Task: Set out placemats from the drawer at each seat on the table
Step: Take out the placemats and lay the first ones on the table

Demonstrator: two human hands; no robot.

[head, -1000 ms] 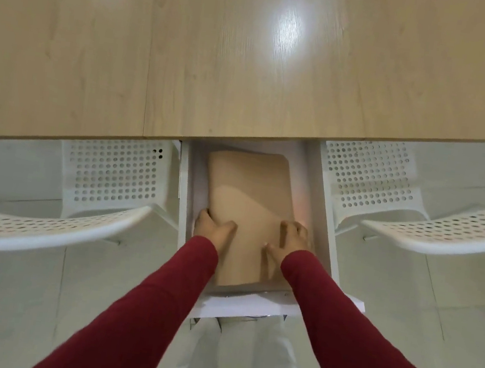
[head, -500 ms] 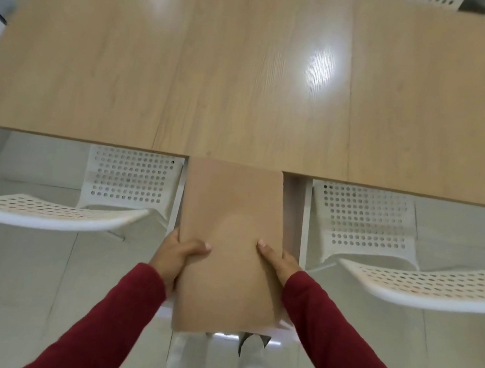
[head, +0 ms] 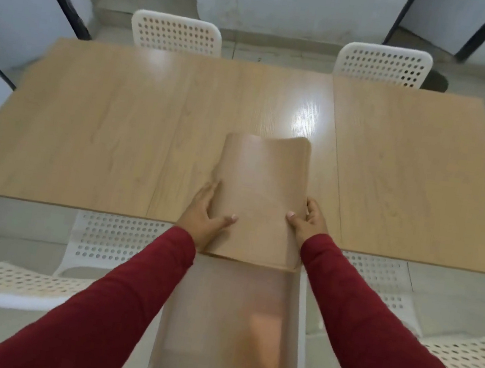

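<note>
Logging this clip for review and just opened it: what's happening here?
A person in red sleeves holds a tan placemat stack by its two long edges, left hand and right hand gripping either side. Its far end is over the wooden table, its near end past the table's edge, above the open drawer, where more tan material seems to remain, though that area is blurred. No mat lies at any seat yet. Four white perforated chairs are in view, including a far one.
</note>
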